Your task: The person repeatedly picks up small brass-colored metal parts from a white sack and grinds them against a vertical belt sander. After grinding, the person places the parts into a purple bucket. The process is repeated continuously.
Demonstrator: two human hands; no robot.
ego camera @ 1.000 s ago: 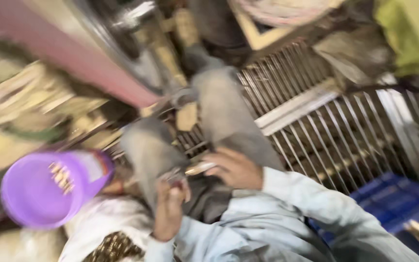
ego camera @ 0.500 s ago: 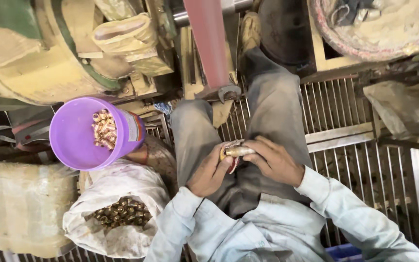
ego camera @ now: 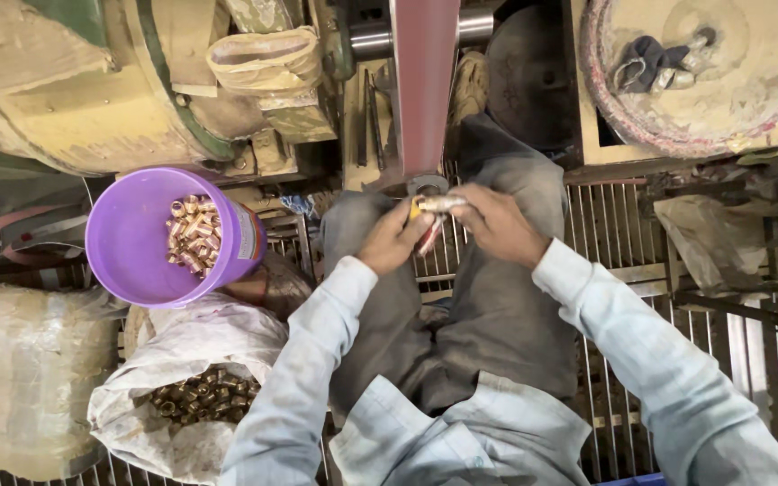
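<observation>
Head view looks straight down on a seated person whose left hand (ego camera: 395, 239) and right hand (ego camera: 493, 222) meet at the lower end of a red sanding belt (ego camera: 424, 85); both hands are clenched on one small metal fitting (ego camera: 438, 205), the left pinching its near end, the right wrapped over the far end, so the piece sits between the fingertips just below the belt's roller; to do this well, I judge the fitting should be kept square to the belt, pressed lightly and turned evenly, with fingertips held back from the moving strip and the sleeves clear of the roller. Left of the belt stands one purple bucket (ego camera: 128, 256) holding a loose heap of brass fittings (ego camera: 193, 235), too many and too jumbled to count; below the bucket lies one white sack (ego camera: 182, 346), open, with more of the same fittings showing in its mouth; right of the belt sits one round dusty wheel (ego camera: 722, 99) with a dark rag on it; under the person's knees runs a metal grate (ego camera: 623, 234); two hands, one belt, one bucket, one sack.
</observation>
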